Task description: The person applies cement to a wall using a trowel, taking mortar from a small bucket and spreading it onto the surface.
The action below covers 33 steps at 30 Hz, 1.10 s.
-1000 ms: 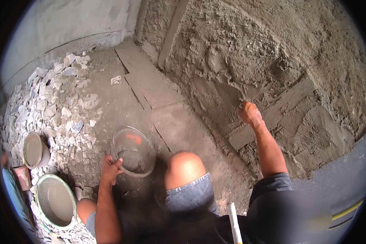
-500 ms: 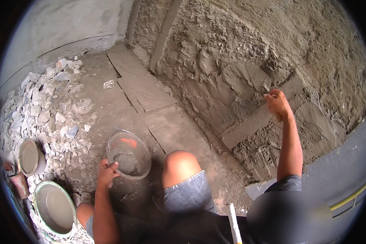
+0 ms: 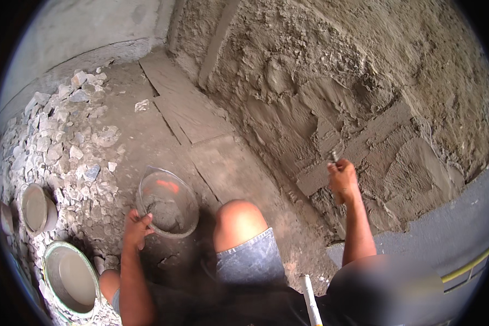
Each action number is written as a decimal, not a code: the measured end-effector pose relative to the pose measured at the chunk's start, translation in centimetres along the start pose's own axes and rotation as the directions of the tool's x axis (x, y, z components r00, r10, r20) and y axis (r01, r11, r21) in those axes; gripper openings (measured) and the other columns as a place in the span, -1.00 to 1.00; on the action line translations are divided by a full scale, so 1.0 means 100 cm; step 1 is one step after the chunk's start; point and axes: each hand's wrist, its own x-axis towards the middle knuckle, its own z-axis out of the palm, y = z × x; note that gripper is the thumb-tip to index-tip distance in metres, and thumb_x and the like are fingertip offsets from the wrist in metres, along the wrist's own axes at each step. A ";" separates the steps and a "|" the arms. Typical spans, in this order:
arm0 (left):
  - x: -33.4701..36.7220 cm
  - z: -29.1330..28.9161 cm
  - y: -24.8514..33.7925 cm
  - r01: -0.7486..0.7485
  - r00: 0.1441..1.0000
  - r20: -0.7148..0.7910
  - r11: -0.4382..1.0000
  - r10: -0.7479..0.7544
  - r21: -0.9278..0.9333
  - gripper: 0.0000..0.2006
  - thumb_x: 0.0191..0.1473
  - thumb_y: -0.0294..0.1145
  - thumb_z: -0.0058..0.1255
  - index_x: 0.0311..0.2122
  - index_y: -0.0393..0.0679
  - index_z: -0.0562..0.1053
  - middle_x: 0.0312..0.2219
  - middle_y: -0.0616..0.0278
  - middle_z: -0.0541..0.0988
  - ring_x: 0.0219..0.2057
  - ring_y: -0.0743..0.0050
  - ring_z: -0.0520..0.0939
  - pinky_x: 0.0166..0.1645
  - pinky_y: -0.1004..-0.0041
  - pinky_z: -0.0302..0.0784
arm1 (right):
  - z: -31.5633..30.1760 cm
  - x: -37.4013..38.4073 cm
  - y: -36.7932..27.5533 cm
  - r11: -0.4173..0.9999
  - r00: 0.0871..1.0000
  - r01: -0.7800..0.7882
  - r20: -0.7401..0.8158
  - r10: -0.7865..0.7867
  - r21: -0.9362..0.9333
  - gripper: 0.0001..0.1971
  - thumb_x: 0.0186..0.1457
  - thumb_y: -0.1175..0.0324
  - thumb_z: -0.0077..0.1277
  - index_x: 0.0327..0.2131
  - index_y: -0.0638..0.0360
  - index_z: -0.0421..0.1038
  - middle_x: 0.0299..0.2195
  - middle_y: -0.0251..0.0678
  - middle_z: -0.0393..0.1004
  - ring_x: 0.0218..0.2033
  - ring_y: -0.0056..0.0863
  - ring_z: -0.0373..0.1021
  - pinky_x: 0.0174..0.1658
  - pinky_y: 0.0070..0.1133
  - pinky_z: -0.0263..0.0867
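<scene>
My right hand (image 3: 342, 178) is closed round the handle of a trowel (image 3: 334, 154). Its mortar-coated blade points away from me, and its outline blends into the wet mortar (image 3: 277, 122) spread over the rough wall on the right. On the near left, my left hand (image 3: 137, 229) grips the rim of a bucket (image 3: 189, 196), thumb over the edge. The bucket tilts toward me, with grey mortar (image 3: 167, 215) in its bottom and an orange patch on its inner wall. Fingers on its outer side are partly hidden.
Broken stones (image 3: 54, 144) cover the ground at left. Among them stand a green-rimmed tub (image 3: 48, 270) of greyish liquid and a smaller bucket (image 3: 52, 213). A flat strip (image 3: 364, 142) crosses the plastered wall. My bare knee (image 3: 239, 220) is between my hands; a yellow rail (image 3: 470, 263) runs at lower right.
My right hand has drawn the trowel down and to the left across the mortar, toward me. My left hand still holds the bucket at nearly the same spot.
</scene>
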 end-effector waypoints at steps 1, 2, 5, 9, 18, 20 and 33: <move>0.000 0.002 0.000 -0.003 1.000 -0.010 1.000 0.003 -0.016 -0.79 0.11 -0.35 0.26 -0.24 -0.03 0.42 -0.34 0.32 0.53 -0.32 0.45 0.59 -0.34 0.25 0.67 | 0.011 -0.005 -0.007 0.995 0.999 -0.047 0.030 0.044 0.083 -0.72 0.29 0.27 0.09 -0.14 0.36 0.42 -0.45 -0.25 0.51 -0.55 -0.52 0.41 -0.48 -0.48 0.41; 0.001 0.002 -0.002 -0.008 1.000 -0.006 1.000 0.008 -0.014 -0.79 0.11 -0.35 0.26 -0.24 -0.03 0.42 -0.34 0.32 0.53 -0.32 0.45 0.59 -0.34 0.25 0.67 | 0.019 -0.004 0.001 0.992 0.999 -0.034 0.005 0.034 0.119 -0.69 0.29 0.27 0.10 -0.15 0.40 0.41 -0.49 -0.25 0.49 -0.60 -0.54 0.40 -0.56 -0.51 0.37; 0.001 -0.013 -0.004 -0.004 0.999 -0.043 0.998 0.006 0.058 -0.79 0.11 -0.35 0.26 -0.21 -0.03 0.44 -0.33 0.32 0.54 -0.33 0.44 0.60 -0.36 0.27 0.67 | 0.034 -0.017 -0.016 0.955 0.995 -0.007 -0.096 0.037 0.297 -0.72 0.28 0.27 0.10 -0.24 0.36 0.37 -0.56 -0.28 0.44 -0.63 -0.51 0.39 -0.60 -0.50 0.33; 0.002 -0.010 -0.001 -0.003 1.000 -0.029 0.999 0.004 0.036 -0.81 0.12 -0.36 0.25 -0.22 -0.03 0.45 -0.33 0.34 0.54 -0.33 0.45 0.60 -0.37 0.30 0.67 | 0.021 -0.016 -0.013 0.943 0.978 0.009 -0.201 0.062 0.332 -0.74 0.28 0.28 0.10 -0.27 0.32 0.35 -0.57 -0.28 0.43 -0.65 -0.51 0.38 -0.60 -0.49 0.31; 0.002 -0.013 -0.006 0.004 1.000 -0.012 1.000 -0.004 0.001 -0.81 0.12 -0.37 0.26 -0.21 -0.03 0.46 -0.34 0.35 0.55 -0.34 0.48 0.60 -0.36 0.33 0.66 | 0.006 -0.004 -0.034 0.980 0.980 -0.004 -0.195 0.043 0.200 -0.76 0.28 0.30 0.08 -0.23 0.34 0.38 -0.57 -0.27 0.45 -0.64 -0.49 0.41 -0.56 -0.48 0.33; 0.001 -0.012 -0.004 -0.001 1.000 -0.012 1.000 0.002 0.013 -0.81 0.12 -0.37 0.26 -0.21 -0.02 0.46 -0.34 0.35 0.55 -0.35 0.47 0.60 -0.35 0.31 0.66 | 0.006 0.002 -0.037 0.979 0.978 -0.011 -0.203 0.053 0.204 -0.76 0.28 0.31 0.08 -0.22 0.34 0.39 -0.56 -0.26 0.46 -0.62 -0.48 0.42 -0.54 -0.47 0.35; 0.004 -0.013 -0.004 0.004 1.000 -0.003 1.000 -0.004 0.003 -0.84 0.12 -0.38 0.25 -0.26 -0.01 0.47 -0.36 0.38 0.56 -0.36 0.51 0.61 -0.36 0.33 0.68 | 0.050 -0.009 -0.020 1.000 0.998 -0.011 -0.069 0.011 0.006 -0.66 0.23 0.27 0.17 -0.15 0.43 0.42 -0.38 -0.06 0.57 -0.52 -0.34 0.53 -0.45 -0.43 0.43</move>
